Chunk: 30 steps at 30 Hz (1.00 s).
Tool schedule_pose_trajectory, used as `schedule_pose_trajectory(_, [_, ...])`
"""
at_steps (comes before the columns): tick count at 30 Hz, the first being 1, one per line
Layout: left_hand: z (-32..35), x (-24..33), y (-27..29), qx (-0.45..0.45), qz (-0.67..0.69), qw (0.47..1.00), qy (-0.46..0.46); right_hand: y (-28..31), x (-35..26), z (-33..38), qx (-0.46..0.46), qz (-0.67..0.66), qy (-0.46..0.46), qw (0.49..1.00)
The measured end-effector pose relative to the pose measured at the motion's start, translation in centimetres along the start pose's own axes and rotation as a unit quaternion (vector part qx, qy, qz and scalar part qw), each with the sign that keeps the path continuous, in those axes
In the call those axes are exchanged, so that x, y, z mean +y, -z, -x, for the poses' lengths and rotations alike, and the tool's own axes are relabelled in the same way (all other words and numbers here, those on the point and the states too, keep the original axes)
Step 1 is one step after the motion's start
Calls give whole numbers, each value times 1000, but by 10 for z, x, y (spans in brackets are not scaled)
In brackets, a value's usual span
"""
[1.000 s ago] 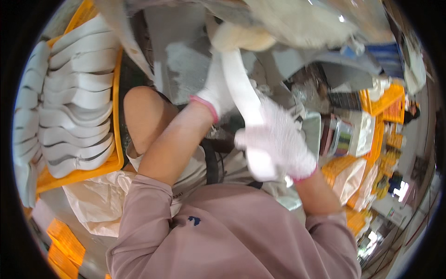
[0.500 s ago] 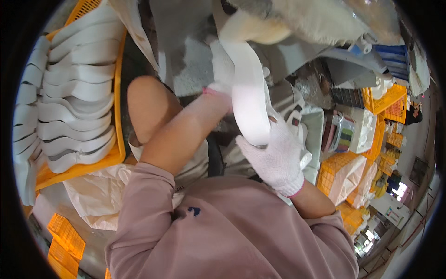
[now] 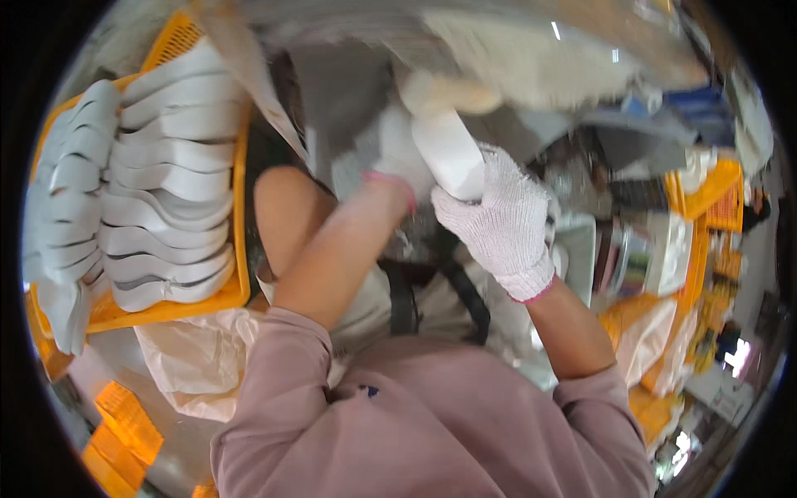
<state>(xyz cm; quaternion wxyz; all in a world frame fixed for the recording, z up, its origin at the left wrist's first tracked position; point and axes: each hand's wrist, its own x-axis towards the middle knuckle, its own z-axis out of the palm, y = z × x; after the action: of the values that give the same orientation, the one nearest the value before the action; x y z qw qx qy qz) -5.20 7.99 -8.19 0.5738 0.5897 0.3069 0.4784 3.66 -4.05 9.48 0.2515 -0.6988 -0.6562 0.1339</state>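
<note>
A smooth white, curved, sole-shaped piece point(image 3: 452, 158) is tilted in front of me, its far end against a blurred, cream-coloured rounded part point(image 3: 448, 93) of what looks like a machine. My right hand point(image 3: 502, 212), in a white knitted glove with a pink cuff edge, is closed around the near end of the piece. On the piece's left side is my left hand point(image 3: 400, 153), gloved the same way and smeared by motion. Its fingers cannot be made out. Grey sheeting point(image 3: 336, 91) hangs behind the left hand.
To my left, a yellow crate point(image 3: 241, 216) holds stacked rows of similar white curved pieces point(image 3: 170, 178). A pale cloth bag point(image 3: 195, 357) lies below it. On the right are a pale bin point(image 3: 585, 249) and several yellow crates point(image 3: 706, 195). Pale sheeting point(image 3: 548, 54) covers the top.
The white piece now shows shorter and lies farther from me, with my right hand moved up along with it. My view has shifted slightly, and the left hand is more blurred.
</note>
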Motion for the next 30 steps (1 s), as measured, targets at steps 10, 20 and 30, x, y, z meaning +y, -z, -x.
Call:
schedule_pose_trajectory(10, [21,-12,-35,214,221,941,142,-31,18,-32,-73,-277,-94,954])
schedule_pose_trajectory(20, [-9,10,-14,201,383,870,236,15,-11,-8,-144,40,80,985])
schedule_pose_trajectory(30, [39,45,-28,180,531,774,294,44,109,158,-92,-521,-365,766])
